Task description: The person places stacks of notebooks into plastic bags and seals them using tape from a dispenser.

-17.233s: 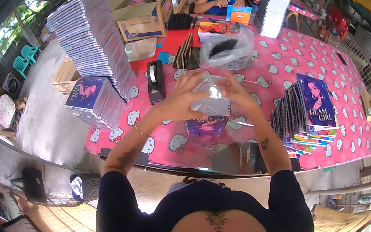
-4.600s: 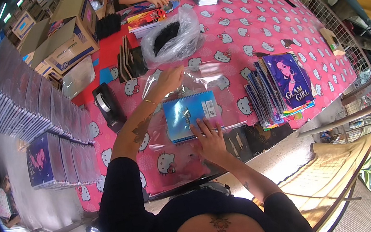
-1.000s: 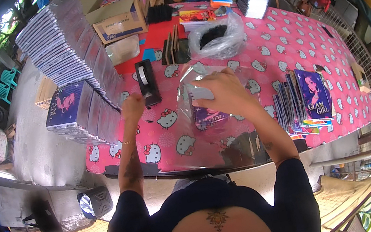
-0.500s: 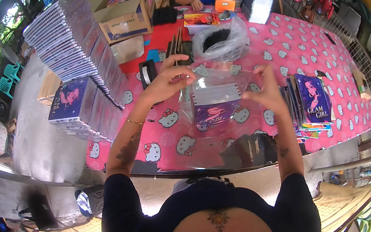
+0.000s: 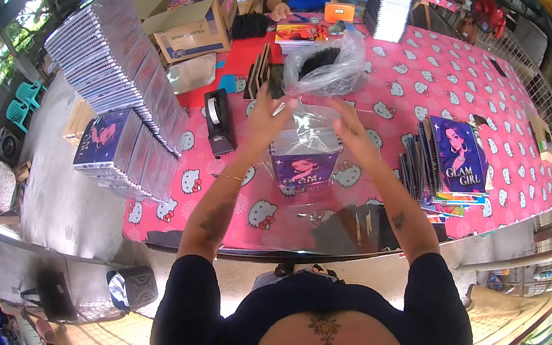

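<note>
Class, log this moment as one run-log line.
left hand: holds clear bag | right hand: holds bag | purple book: inside | tape dispenser: left

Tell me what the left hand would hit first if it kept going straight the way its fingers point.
The left hand points up and away across the table, at the top of the clear bag. Straight on, it would likely meet the clear plastic bag of black items first, though depth is hard to judge.

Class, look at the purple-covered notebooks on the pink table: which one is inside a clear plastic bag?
The purple notebook standing between the left hand and right hand, sheathed in the clear bag. The others lie stacked or stand in a row, away from the hands.
</note>
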Tool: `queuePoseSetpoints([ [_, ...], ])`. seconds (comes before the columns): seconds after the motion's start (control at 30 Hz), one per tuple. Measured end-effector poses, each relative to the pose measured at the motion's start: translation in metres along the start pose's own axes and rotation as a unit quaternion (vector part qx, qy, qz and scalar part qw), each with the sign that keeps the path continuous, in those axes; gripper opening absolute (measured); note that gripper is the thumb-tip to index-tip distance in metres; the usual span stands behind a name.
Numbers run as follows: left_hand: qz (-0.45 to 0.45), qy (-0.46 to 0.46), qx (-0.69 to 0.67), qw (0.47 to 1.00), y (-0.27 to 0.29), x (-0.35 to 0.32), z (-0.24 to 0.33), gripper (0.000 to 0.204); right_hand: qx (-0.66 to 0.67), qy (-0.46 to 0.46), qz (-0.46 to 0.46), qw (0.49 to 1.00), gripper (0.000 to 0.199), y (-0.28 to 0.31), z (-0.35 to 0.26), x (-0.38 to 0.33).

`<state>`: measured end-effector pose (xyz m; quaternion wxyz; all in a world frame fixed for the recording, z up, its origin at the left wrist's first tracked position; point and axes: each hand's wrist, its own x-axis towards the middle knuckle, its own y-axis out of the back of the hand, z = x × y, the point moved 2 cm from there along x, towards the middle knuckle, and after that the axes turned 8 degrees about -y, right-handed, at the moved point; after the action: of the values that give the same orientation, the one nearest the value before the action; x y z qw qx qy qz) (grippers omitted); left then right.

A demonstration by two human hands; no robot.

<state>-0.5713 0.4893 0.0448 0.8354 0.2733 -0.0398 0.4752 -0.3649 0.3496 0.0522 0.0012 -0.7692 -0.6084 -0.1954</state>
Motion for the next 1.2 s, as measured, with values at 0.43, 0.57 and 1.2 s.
queuePoseSetpoints([
  [0.43, -0.230, -0.083, -0.042, 0.969, 0.019, -0.035, 0.025, 0.084, -0.042, 0.040, -0.249, 0.967, 0.047, 0.011, -0.024, 0.012],
  [0.57, -0.143, -0.315, 0.293, 0.891, 0.016, -0.077, 0.053, 0.066, -0.240, 0.180, -0.146, 0.943, 0.036, -0.002, -0.028, -0.014],
  [1.2, 0.244, 0.132, 0.185, 0.943, 0.068, -0.041, -0.051, 0.057, 0.022, -0.155, -0.131, 0.979, 0.031, 0.005, 0.034, 0.023],
])
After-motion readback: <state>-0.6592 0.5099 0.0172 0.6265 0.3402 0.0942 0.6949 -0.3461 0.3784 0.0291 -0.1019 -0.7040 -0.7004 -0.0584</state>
